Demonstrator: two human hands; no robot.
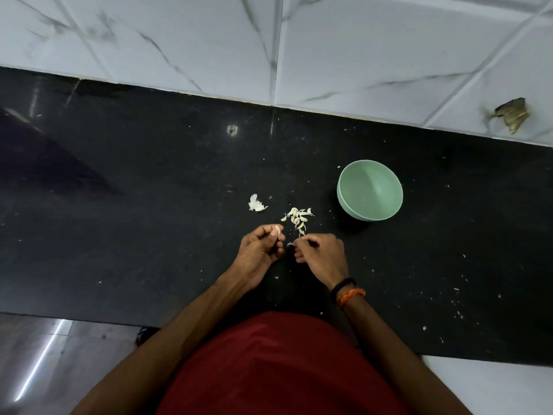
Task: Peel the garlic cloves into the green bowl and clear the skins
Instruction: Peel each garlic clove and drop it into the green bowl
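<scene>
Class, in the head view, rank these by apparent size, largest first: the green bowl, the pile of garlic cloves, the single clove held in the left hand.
1. green bowl
2. pile of garlic cloves
3. single clove pinched in the left hand

This looks like a home kitchen: a polished black stone desk runs along a wall of white marble-patterned tiles with grey veins. Loose garlic cloves, papery skins and a green bowl lie on the stone, with white flecks scattered about, and grey floor tiles show below its edge
</scene>
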